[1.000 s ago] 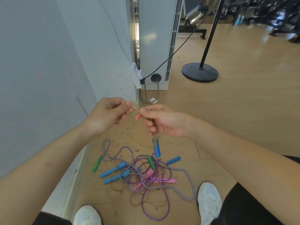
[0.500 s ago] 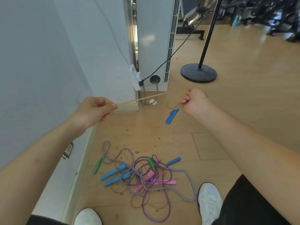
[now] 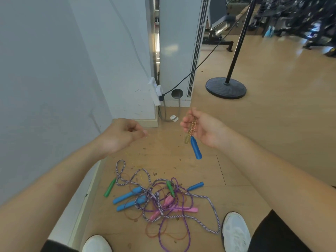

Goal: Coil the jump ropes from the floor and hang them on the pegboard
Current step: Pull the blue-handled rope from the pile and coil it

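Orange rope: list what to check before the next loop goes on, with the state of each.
1. Loops of rope held in right hand: ok.
2. Blue handle hangs free under that hand, clear of the pile: ok.
3. Loose run pinched by left hand: cannot tell, blurred.
4. Loose run untangled from the pile: cannot tell.
5. Pegboard in view: not ok.
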Demonstrator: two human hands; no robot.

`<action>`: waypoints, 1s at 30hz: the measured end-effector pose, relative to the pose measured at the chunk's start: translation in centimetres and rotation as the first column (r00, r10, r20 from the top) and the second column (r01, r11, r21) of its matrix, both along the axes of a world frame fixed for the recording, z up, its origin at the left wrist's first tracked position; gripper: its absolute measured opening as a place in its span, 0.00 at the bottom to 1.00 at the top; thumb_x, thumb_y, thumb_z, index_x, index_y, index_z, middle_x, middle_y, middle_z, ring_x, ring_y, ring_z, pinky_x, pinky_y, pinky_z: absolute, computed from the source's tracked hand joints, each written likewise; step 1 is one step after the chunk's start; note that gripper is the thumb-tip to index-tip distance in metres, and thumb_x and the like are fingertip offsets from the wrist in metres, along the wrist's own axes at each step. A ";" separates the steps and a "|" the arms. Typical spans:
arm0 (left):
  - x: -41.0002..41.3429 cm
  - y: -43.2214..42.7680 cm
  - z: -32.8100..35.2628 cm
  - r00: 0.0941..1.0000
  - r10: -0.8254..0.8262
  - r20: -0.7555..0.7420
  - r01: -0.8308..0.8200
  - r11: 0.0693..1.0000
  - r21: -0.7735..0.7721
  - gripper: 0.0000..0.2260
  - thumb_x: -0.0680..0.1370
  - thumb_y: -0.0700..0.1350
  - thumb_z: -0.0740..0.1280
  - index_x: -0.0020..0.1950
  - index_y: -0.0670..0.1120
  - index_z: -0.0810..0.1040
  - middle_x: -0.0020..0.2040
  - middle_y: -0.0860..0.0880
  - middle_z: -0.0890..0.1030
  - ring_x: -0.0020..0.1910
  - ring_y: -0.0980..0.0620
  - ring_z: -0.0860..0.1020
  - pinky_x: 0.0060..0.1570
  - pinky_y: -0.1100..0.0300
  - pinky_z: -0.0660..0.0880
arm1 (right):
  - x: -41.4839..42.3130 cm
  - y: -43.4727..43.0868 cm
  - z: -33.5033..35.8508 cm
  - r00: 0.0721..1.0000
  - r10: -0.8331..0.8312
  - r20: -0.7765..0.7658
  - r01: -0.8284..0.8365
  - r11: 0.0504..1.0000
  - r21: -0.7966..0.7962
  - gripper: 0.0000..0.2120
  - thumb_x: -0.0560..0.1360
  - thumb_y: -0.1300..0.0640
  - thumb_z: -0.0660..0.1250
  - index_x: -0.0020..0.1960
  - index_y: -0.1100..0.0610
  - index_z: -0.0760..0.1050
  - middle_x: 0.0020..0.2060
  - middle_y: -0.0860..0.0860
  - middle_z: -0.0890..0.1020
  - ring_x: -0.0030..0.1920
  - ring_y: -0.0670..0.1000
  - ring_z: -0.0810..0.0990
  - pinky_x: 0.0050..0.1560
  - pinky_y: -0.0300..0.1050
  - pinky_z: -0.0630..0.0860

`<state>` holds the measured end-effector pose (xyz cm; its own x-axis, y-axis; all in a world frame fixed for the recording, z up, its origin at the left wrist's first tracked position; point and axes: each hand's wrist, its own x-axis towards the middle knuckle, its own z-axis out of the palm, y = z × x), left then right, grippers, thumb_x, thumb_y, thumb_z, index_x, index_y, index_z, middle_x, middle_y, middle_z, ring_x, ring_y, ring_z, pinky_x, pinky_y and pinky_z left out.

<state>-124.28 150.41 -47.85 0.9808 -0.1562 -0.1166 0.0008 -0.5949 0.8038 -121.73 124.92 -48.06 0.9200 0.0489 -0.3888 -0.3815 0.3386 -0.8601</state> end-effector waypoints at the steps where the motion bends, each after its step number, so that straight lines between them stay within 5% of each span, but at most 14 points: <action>1: -0.2 -0.3 0.0 0.998 -0.057 -0.022 0.057 0.998 -0.003 0.10 0.78 0.50 0.71 0.43 0.43 0.82 0.29 0.55 0.72 0.33 0.54 0.70 0.39 0.56 0.69 | -0.5 0.4 0.1 0.996 0.079 0.046 -0.076 0.995 -0.060 0.09 0.84 0.53 0.59 0.53 0.58 0.74 0.33 0.53 0.83 0.35 0.51 0.84 0.41 0.46 0.79; 5: -1.0 -1.6 0.2 0.986 -0.164 -0.016 0.162 0.985 -0.066 0.11 0.78 0.47 0.71 0.47 0.39 0.82 0.25 0.58 0.68 0.28 0.58 0.67 0.33 0.62 0.67 | -2.6 2.1 0.3 0.926 0.356 0.121 -0.315 0.910 -0.269 0.10 0.85 0.54 0.58 0.51 0.59 0.73 0.41 0.57 0.86 0.41 0.55 0.86 0.48 0.52 0.80; 9: -1.3 -2.3 0.4 0.983 -0.158 0.091 0.170 0.973 -0.154 0.06 0.78 0.45 0.71 0.45 0.43 0.81 0.28 0.54 0.69 0.28 0.57 0.68 0.29 0.64 0.69 | -3.9 3.3 -0.1 0.836 0.542 0.087 -0.502 0.819 -0.278 0.10 0.85 0.55 0.56 0.54 0.60 0.72 0.44 0.60 0.85 0.44 0.58 0.85 0.46 0.50 0.81; 15: -1.1 -2.3 0.4 0.984 -0.035 0.177 0.068 0.981 -0.182 0.06 0.78 0.45 0.72 0.45 0.43 0.82 0.32 0.44 0.69 0.30 0.53 0.67 0.29 0.61 0.69 | -4.0 3.8 -0.2 0.817 0.570 0.084 -0.555 0.818 -0.150 0.11 0.84 0.53 0.58 0.52 0.59 0.75 0.30 0.50 0.72 0.30 0.50 0.73 0.40 0.48 0.77; 23: -1.0 -1.7 0.4 0.989 -0.089 0.121 0.107 0.983 -0.147 0.10 0.76 0.49 0.73 0.47 0.42 0.82 0.34 0.44 0.71 0.33 0.48 0.68 0.34 0.58 0.71 | -2.6 2.4 0.7 0.713 0.699 0.043 -0.644 0.679 -0.353 0.11 0.84 0.54 0.59 0.45 0.57 0.75 0.26 0.46 0.60 0.25 0.45 0.58 0.30 0.41 0.62; 26: -0.8 -0.9 0.4 0.994 -0.083 0.071 0.093 0.984 -0.155 0.15 0.75 0.56 0.73 0.45 0.44 0.82 0.32 0.46 0.72 0.32 0.52 0.71 0.37 0.58 0.73 | -1.8 1.9 1.2 0.785 0.607 0.122 -0.563 0.782 -0.267 0.12 0.84 0.55 0.58 0.44 0.56 0.73 0.26 0.46 0.60 0.24 0.44 0.58 0.27 0.38 0.61; 30: 0.1 0.5 0.5 0.999 -0.018 0.037 0.025 0.980 -0.196 0.15 0.77 0.56 0.71 0.46 0.43 0.83 0.29 0.55 0.73 0.32 0.52 0.71 0.40 0.58 0.73 | 0.2 0.6 2.3 0.968 0.188 0.168 -0.215 0.963 0.161 0.14 0.85 0.54 0.56 0.41 0.54 0.69 0.22 0.44 0.61 0.21 0.43 0.58 0.24 0.36 0.59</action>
